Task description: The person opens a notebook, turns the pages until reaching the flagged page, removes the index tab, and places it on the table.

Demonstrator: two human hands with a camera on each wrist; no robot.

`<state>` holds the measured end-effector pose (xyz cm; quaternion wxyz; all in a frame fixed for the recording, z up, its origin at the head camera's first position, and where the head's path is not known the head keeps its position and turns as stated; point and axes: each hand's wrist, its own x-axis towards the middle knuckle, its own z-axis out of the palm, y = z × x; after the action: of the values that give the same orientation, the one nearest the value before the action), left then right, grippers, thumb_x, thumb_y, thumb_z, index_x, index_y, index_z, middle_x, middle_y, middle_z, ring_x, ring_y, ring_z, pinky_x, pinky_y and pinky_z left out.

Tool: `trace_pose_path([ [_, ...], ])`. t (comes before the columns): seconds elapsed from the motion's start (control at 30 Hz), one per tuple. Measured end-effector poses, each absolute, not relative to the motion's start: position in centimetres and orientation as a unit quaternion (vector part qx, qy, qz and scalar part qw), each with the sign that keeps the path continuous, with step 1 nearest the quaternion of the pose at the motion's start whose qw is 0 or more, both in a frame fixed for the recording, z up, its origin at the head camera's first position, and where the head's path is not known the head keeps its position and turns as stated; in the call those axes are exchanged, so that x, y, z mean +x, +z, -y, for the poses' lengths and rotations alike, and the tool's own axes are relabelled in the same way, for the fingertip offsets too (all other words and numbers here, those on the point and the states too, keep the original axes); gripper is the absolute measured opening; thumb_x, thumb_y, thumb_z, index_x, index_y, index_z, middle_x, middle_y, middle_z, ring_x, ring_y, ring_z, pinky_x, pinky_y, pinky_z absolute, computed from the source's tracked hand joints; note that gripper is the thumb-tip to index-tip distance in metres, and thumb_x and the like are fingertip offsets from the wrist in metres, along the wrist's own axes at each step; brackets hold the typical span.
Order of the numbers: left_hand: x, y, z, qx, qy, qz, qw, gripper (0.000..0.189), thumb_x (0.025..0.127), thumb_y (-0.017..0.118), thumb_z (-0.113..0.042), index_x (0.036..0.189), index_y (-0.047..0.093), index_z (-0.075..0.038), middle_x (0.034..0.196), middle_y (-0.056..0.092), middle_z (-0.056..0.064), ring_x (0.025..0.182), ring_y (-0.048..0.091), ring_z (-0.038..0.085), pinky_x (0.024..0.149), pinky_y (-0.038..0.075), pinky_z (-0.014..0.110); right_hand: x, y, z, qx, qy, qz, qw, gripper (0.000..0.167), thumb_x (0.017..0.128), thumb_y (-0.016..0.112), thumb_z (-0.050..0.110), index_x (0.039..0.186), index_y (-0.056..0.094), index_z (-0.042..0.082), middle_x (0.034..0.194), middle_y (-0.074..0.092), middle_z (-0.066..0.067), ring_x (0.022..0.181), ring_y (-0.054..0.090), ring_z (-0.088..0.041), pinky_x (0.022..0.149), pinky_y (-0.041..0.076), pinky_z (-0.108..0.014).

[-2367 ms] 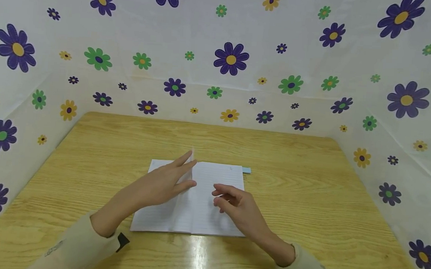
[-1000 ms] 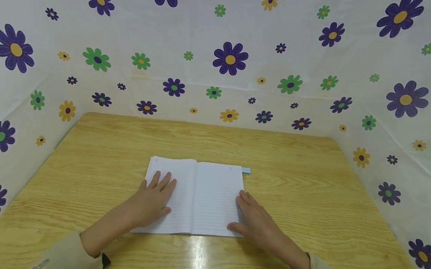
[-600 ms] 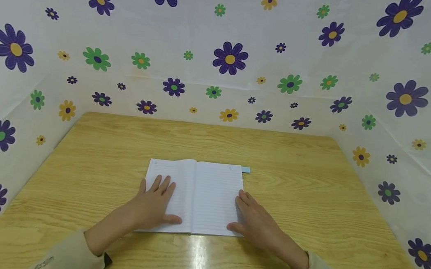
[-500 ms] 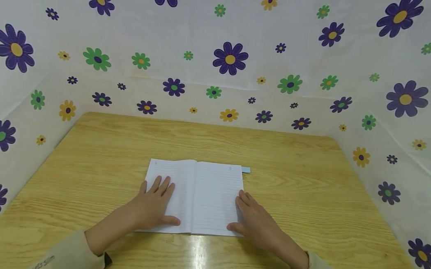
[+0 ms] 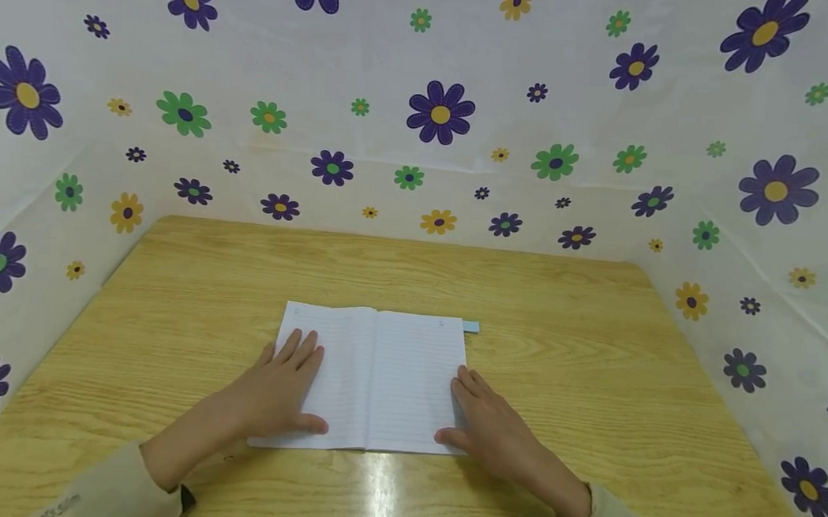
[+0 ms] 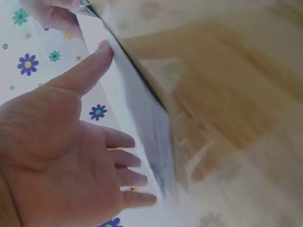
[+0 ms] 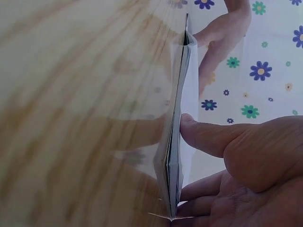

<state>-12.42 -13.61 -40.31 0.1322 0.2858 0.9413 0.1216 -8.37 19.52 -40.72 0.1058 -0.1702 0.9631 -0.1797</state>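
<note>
A lined notebook (image 5: 407,369) lies spread on the table, both pages white and ruled. My left hand (image 5: 278,392) rests on its left page, fingers straight and spread, thumb toward the fold. On the outer edge of the right page rests my right hand (image 5: 489,425), with its fingers fairly straight. In the left wrist view the left hand (image 6: 71,151) shows its palm, the fingertips against the page. The right wrist view has the right thumb on top of the notebook's page block (image 7: 176,137), seen edge-on, with the fingers by its side edge.
A light blue tab (image 5: 471,326) sticks out past the notebook's upper right corner. The wood-grain table (image 5: 558,338) is glossy and reflects light near the front. White cloth with printed flowers (image 5: 269,68) encloses the back and both sides.
Earlier my left hand turned a raised page over to the left, then flattened onto it. Since then it has slid slightly left. My right hand moved from above the page to its right edge.
</note>
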Motion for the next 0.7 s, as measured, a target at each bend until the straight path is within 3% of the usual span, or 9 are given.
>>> trace_pose_path([
  [0.1,-12.6,-40.3,13.3,0.331,0.132,-0.926,0.125,0.095,0.093,0.076,-0.040,0.157,0.028,0.011,0.166,0.013,0.032,0.153,0.010,0.051,0.119,0.018,0.068,-8.4,-40.7,-19.5,-0.170,-0.178,-0.963,0.107,0.080,0.092,0.079,0.032,0.148,0.045,-0.014,0.160,0.031,-0.032,0.150,0.029,-0.046,0.117,0.032,-0.060],
  [0.2,-12.8,-40.7,12.7,0.365,0.142,-0.911,0.127,0.078,0.098,0.064,-0.020,0.160,0.025,0.006,0.168,0.013,0.027,0.155,0.010,0.047,0.119,0.022,0.066,-8.5,-40.8,-19.5,-0.171,-0.179,-0.963,0.105,0.080,0.092,0.079,0.032,0.148,0.045,-0.014,0.160,0.031,-0.032,0.150,0.029,-0.046,0.117,0.032,-0.060],
  [0.27,-12.9,-40.8,12.2,0.375,0.149,-0.906,0.130,0.071,0.099,0.056,-0.014,0.162,0.026,0.002,0.169,0.013,0.024,0.155,0.010,0.047,0.117,0.024,0.068,-8.5,-40.8,-19.5,-0.171,-0.181,-0.963,0.104,0.080,0.092,0.080,0.032,0.147,0.045,-0.014,0.160,0.031,-0.032,0.150,0.029,-0.046,0.117,0.032,-0.060],
  [0.47,-12.6,-40.9,11.3,0.366,0.154,-0.907,0.137,0.058,0.111,0.048,-0.029,0.162,0.033,-0.008,0.170,0.014,0.021,0.155,0.011,0.044,0.116,0.021,0.071,-8.5,-41.0,-19.5,-0.173,-0.184,-0.962,0.105,0.080,0.091,0.080,0.031,0.147,0.046,-0.015,0.160,0.032,-0.032,0.150,0.030,-0.046,0.117,0.032,-0.059],
  [0.7,-12.5,-41.0,11.2,0.333,0.144,-0.917,0.164,0.079,0.103,0.059,-0.047,0.160,0.033,0.000,0.169,0.016,0.021,0.155,0.009,0.045,0.118,0.019,0.070,-8.5,-41.1,-19.5,-0.173,-0.173,-0.964,0.103,0.080,0.091,0.081,0.032,0.146,0.047,-0.015,0.159,0.034,-0.032,0.148,0.032,-0.047,0.116,0.034,-0.060],
])
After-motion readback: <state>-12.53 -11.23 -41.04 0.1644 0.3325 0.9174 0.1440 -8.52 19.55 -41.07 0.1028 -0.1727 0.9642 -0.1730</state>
